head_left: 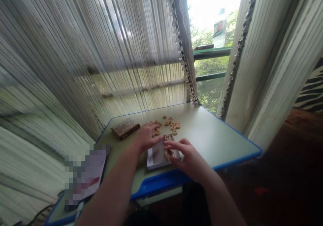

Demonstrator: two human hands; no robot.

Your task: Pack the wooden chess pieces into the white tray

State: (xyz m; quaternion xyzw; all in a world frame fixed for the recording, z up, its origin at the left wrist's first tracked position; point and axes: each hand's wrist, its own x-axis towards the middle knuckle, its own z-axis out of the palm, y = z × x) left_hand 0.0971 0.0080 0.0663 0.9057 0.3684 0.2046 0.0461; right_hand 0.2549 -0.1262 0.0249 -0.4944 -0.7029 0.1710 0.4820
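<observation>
At the frame's center, the right hand (188, 157) pinches 1 round wooden piece (168, 153) over the open box (156, 156). The left hand (147, 137), fingers loosely spread, rests at the box's far edge, near scattered pieces (173, 125).

Both hands (148, 137) and forearms are bare, no sleeves.

Markings on the wooden discs (173, 126) are too small to read.
</observation>
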